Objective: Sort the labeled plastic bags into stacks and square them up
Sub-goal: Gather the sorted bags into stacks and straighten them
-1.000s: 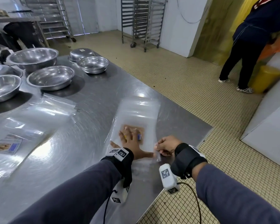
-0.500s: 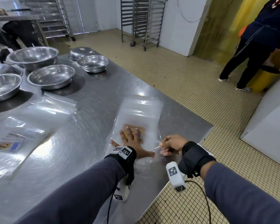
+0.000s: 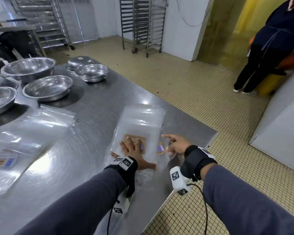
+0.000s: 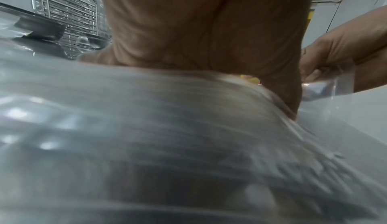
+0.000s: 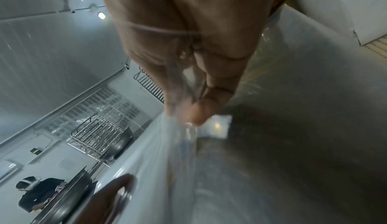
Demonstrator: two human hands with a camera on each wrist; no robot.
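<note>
- My left hand (image 3: pixel 132 152) lies flat, fingers spread, pressing the stack of bags (image 3: pixel 139 126) onto the surface (image 3: pixel 85 116).
- My right hand (image 3: pixel 176 145), just beside it, pinches one bag (image 3: pixel 161 147) lifted off the stack's edge.
- Another pile of bags (image 3: pixel 24 141) lies well off to my left.

Bright overhead glare on table (image 3: pixel 95 107); wrist views blurred.

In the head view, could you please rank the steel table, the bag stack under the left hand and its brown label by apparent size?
1. steel table
2. bag stack
3. brown label, partly hidden by the left hand
</note>
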